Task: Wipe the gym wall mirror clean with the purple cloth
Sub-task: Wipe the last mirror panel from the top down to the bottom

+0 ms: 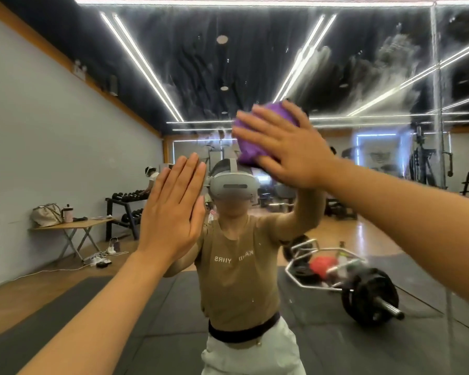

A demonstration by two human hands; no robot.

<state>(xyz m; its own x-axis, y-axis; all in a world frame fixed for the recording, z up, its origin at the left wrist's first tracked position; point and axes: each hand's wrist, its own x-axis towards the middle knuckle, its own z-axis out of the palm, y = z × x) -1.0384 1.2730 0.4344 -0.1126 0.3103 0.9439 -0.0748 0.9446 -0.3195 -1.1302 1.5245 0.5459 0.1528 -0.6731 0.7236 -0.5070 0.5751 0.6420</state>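
Right hand, fingers spread flat, presses the purple cloth on the mirror. Left hand flat, holding nothing. Below the grip, reflected shirt lettering reads mirrored, unclear.

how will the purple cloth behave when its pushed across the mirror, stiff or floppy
Probably floppy: the purple cloth sits bunched into a soft wad under the right hand, whose straight fingers press it to the mirror. It likely slides easily on the glass, smearing the white streaks overhead. It could slip out, since no fingers curl round it.
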